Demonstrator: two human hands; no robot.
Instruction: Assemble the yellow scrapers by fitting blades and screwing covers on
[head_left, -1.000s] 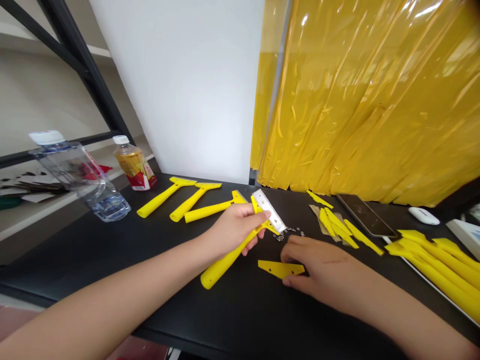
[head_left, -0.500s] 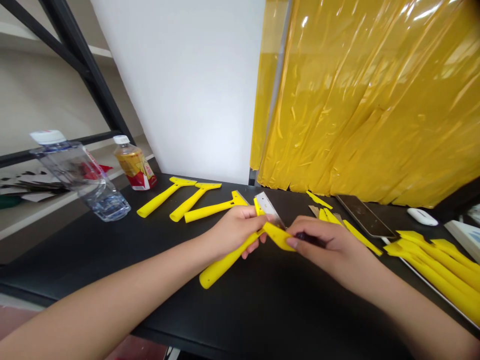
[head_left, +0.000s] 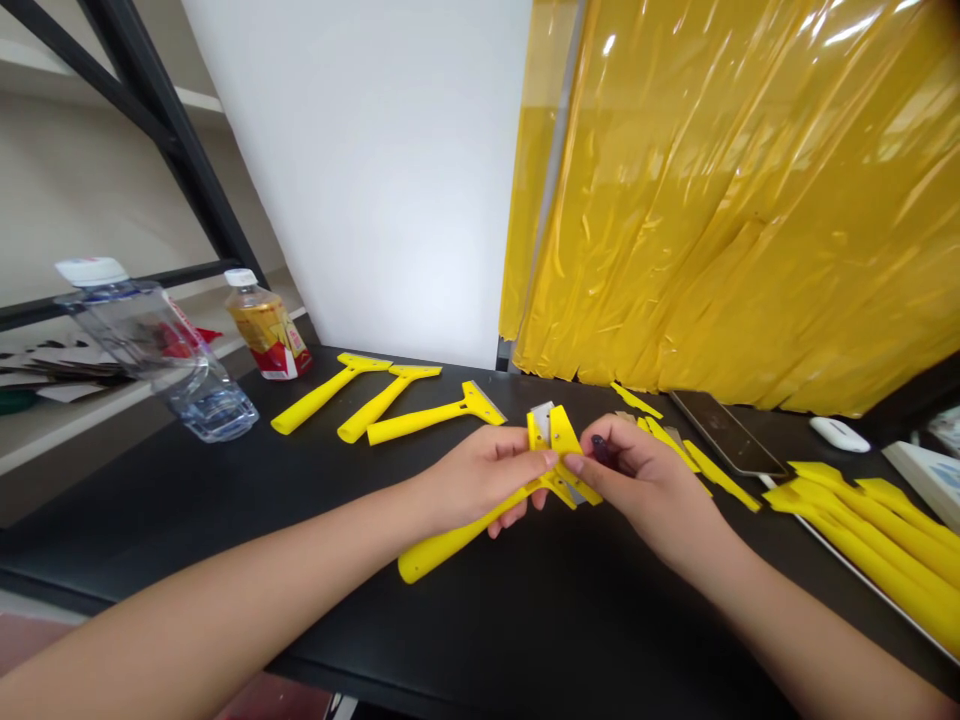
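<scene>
My left hand (head_left: 480,478) is closed around the neck of a yellow scraper (head_left: 442,552), whose handle slants down toward me. A metal blade (head_left: 541,418) lies across its head. My right hand (head_left: 649,470) pinches a yellow cover plate (head_left: 565,432) between thumb and fingers, and the plate lies over the blade and head. Tucked in the curled right fingers is a small dark tool (head_left: 601,450), too hidden to name. Beyond my left hand, three more yellow scrapers (head_left: 375,408) rest on the black table (head_left: 300,520).
Left stand a large clear bottle (head_left: 187,370) and a smaller drink bottle (head_left: 268,325). On the right lie yellow cover plates (head_left: 721,476), a dark phone (head_left: 724,432), a white case (head_left: 840,434), a white box (head_left: 926,478) and a pile of yellow handles (head_left: 877,515). Yellow plastic sheeting (head_left: 735,200) hangs behind.
The cover plate has turned and come onto the scraper head over the blade. My right hand has moved slightly closer, and my left thumb now presses at the plate's edge.
</scene>
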